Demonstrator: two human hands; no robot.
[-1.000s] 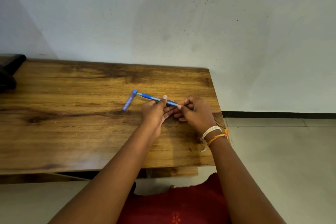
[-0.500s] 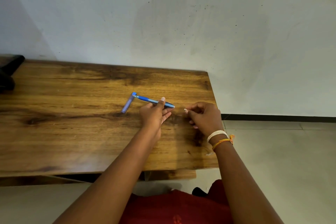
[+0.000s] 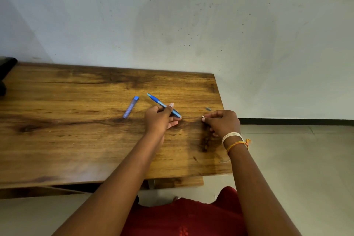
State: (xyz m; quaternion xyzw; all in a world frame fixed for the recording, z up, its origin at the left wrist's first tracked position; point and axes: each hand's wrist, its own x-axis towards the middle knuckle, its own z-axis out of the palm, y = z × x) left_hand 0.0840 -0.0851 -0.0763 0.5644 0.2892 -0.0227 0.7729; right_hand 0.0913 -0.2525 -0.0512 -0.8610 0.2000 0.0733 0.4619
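Note:
My left hand (image 3: 160,120) grips a blue mechanical pencil (image 3: 157,101) by its rear half, tip pointing up and to the left, just above the wooden table (image 3: 76,140). My right hand (image 3: 223,122) hovers over the table a short way to the right of the pencil's rear end, with thumb and forefinger pinching a tiny white piece (image 3: 203,116). Beyond that hand a small grey cap (image 3: 208,109) lies on the table. A clear lead tube with a blue cap (image 3: 130,107) lies to the left of the pencil.
The table's right edge runs close behind my right hand, with tiled floor (image 3: 297,159) beyond it. The wall (image 3: 172,25) stands right behind the table. A black object (image 3: 5,67) sits at the far left edge. My right wrist carries thread bands (image 3: 232,140).
My right hand has pulled away to the right from the pencil's rear end, taking the tiny white piece with it. The small grey cap now lies on the table. The pencil tip has swung right.

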